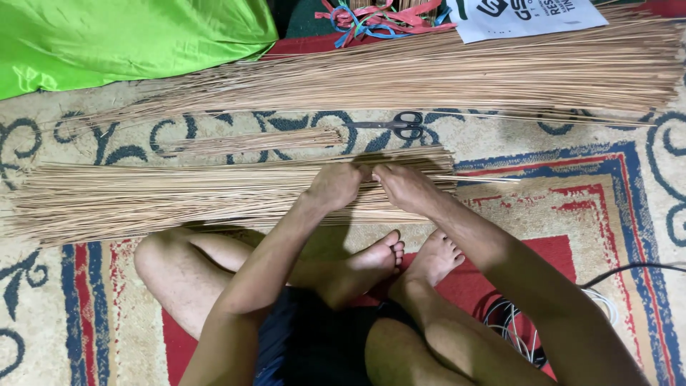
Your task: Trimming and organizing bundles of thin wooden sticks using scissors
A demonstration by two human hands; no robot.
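Observation:
I sit cross-legged on a patterned carpet [614, 200]. A wide flat layer of thin tan sticks [157, 196] lies across the floor in front of my feet. My left hand [334, 184] rests on the sticks near their right end, fingers curled into them. My right hand [404, 184] sits right beside it, also closed on a few sticks; one thin stick juts out to the right. The two hands nearly touch.
A bigger pile of sticks [457, 71] lies farther away, with a small bundle [250, 141] and scissors [400, 125] between the piles. Green cloth [121, 36], coloured ribbons [382, 16] and a white printed sack [522, 14] lie at the far edge. Cables [514, 322] by my right knee.

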